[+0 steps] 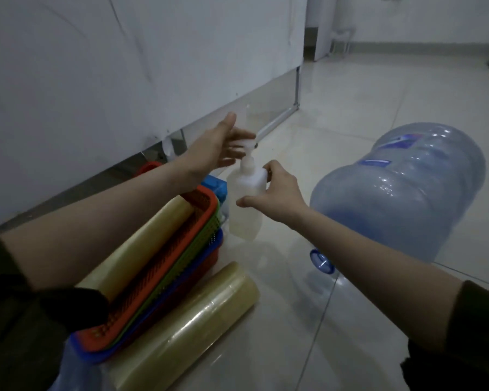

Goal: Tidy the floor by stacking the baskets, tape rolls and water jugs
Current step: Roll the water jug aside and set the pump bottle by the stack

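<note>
blue labels (401, 141) on water jug (401, 193), print too blurred to read

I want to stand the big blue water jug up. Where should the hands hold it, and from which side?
The water jug lies on its side, neck toward the person. One hand could probably take the neck from the near end, the other the far base; the ribbed body looks too wide for one hand.

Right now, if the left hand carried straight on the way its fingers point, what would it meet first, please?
Most likely the pump head of the bottle: the left hand is open, with its fingertips already at it. Depth is hard to judge; beyond lies bare floor.
</note>
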